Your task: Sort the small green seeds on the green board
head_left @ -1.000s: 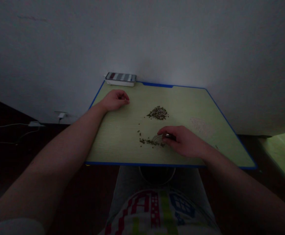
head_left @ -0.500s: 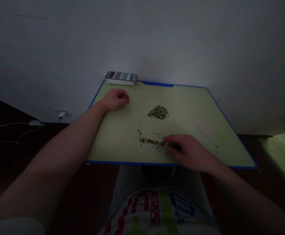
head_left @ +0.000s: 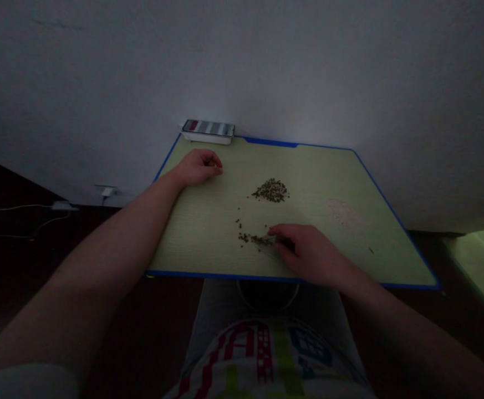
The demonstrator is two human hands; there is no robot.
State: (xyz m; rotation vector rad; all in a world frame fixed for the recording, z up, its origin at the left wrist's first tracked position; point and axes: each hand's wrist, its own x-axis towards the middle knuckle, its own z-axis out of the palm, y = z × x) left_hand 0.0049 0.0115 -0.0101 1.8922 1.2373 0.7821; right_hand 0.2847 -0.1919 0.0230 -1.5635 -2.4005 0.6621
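Observation:
My right hand (head_left: 310, 252) is closed, thumb and fingers pinching a thin clear piece (head_left: 270, 249), perhaps plastic; its exact kind is too dim to tell. Its edge lies at a strung-out row of small dark seeds or beans (head_left: 245, 238) near the table's front edge. Farther back sits a larger pile of the same dark grains (head_left: 271, 190). On the left part of the tabletop my left hand (head_left: 200, 167) rests with its fingers curled inward and the thumb near the index finger. What may be inside those fingers is hidden.
The pale folding table (head_left: 195, 244) has a blue rim and stands against a wall. A phone-like device (head_left: 209, 128) lies on a white box at the back left corner. Pale grains (head_left: 345, 215) spread at the right. A dark bowl-like container (head_left: 267, 293) is below the front edge.
My right hand has moved slightly left and back, with the clear piece pushed against the row of dark grains, which is now shorter. My left hand stays in place.

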